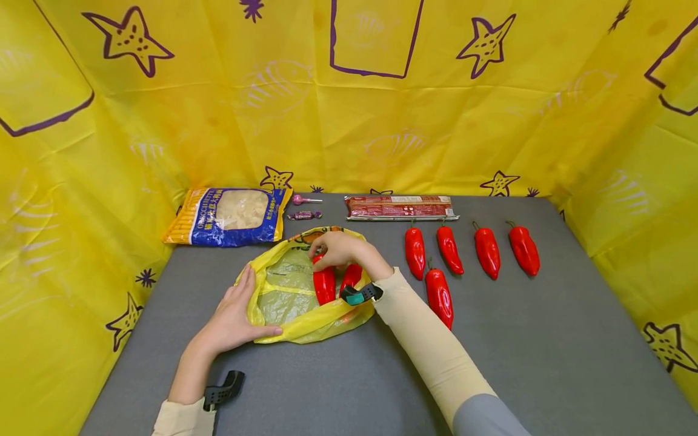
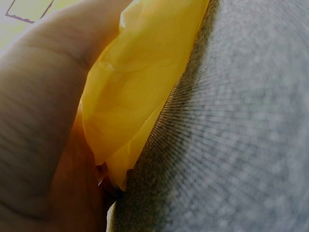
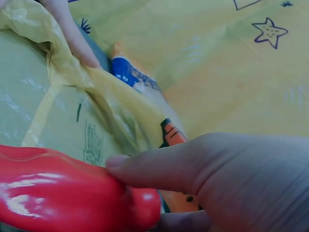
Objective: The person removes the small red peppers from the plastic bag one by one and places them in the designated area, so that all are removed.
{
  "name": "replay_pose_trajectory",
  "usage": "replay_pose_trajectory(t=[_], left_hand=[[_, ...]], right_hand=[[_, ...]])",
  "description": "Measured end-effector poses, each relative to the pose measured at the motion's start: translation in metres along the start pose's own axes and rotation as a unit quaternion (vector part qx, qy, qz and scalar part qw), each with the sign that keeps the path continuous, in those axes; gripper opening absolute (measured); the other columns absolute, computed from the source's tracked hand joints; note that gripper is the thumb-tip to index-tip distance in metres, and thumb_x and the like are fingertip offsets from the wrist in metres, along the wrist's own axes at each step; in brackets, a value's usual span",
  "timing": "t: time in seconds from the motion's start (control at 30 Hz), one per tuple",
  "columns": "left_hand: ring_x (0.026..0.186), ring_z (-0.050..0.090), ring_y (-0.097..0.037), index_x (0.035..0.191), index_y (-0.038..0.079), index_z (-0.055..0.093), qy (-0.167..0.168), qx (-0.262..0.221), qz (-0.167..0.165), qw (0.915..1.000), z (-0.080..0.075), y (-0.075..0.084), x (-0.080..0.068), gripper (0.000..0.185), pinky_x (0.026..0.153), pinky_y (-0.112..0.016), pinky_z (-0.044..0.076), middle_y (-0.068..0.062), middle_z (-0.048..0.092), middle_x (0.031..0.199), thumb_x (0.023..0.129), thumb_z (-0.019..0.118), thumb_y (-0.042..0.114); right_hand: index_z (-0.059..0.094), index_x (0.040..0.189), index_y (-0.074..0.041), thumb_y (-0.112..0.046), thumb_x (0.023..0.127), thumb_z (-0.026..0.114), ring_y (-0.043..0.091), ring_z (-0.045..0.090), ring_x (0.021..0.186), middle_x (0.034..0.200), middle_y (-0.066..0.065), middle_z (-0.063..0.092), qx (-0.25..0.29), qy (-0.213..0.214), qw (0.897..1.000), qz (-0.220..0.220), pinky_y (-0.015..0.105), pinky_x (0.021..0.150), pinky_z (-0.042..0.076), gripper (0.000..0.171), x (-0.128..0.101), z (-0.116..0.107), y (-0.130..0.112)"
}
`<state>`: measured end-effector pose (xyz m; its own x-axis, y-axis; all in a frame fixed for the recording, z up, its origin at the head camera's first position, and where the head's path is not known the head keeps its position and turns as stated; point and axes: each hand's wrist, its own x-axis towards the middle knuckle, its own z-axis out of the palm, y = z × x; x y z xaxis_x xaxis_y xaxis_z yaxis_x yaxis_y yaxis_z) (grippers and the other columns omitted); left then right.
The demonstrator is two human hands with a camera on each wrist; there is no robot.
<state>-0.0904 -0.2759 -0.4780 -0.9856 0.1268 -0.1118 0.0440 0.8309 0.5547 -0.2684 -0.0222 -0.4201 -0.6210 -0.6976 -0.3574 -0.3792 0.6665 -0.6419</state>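
Note:
A yellow plastic bag (image 1: 305, 327) lies on the grey table with its mouth spread wide. My left hand (image 1: 231, 315) rests along the bag's left side, fingers straight and thumb stretched along the near rim. Inside the mouth, my right hand (image 1: 340, 249) pinches the upper end of a red pepper (image 1: 325, 286) between thumb and fingers. In the right wrist view, the thumb (image 3: 154, 166) lies on the glossy pepper (image 3: 63, 188). A second red pepper (image 1: 351, 275) is in the bag, partly covered by my right wrist. The left wrist view shows yellow bag film (image 2: 140, 77) beside the hand.
Several red peppers (image 1: 487, 251) lie right of the bag, one (image 1: 439, 297) partly behind my right sleeve. Behind the bag are an orecchiette pasta packet (image 1: 231, 215), a lollipop (image 1: 300, 199), a wrapped candy (image 1: 305, 215) and a long red packet (image 1: 400, 208). Yellow cloth surrounds the table.

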Motion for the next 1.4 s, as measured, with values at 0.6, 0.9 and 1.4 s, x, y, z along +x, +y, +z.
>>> replay_pose_trajectory(t=[0.6,0.9,1.4], left_hand=[[0.153,0.015,-0.060,0.169,-0.001,-0.002,0.007,0.001,0.008,0.9999,0.000,-0.001,-0.001,0.148,0.118,-0.079,0.021,-0.024,-0.004,0.177,0.073,0.087,0.070],[0.153,0.017,-0.058,0.168,-0.001,-0.001,0.007,0.001,0.009,0.9999,0.001,0.000,-0.002,0.148,0.118,-0.078,0.022,-0.025,-0.002,0.176,0.073,0.088,0.068],[0.152,0.017,-0.059,0.169,-0.001,-0.002,0.005,0.000,0.006,1.0000,0.001,0.000,-0.001,0.148,0.118,-0.079,0.022,-0.025,-0.003,0.177,0.074,0.088,0.069]], right_hand=[[0.072,0.132,-0.019,-0.033,0.089,0.087,0.023,0.061,0.120,0.137,0.007,0.068,-0.060,0.007,0.997,-0.038,0.037,0.103,0.052,0.048,0.003,0.007,0.003],[0.071,0.136,-0.016,-0.023,0.094,0.082,0.020,0.060,0.109,0.132,0.005,0.068,-0.068,-0.006,0.997,-0.046,0.032,0.095,0.053,0.044,0.002,0.007,-0.001],[0.066,0.146,-0.015,-0.024,0.099,0.075,0.021,0.062,0.111,0.143,0.008,0.066,-0.056,0.022,0.997,-0.051,0.034,0.096,0.056,0.048,0.003,0.005,-0.010]])
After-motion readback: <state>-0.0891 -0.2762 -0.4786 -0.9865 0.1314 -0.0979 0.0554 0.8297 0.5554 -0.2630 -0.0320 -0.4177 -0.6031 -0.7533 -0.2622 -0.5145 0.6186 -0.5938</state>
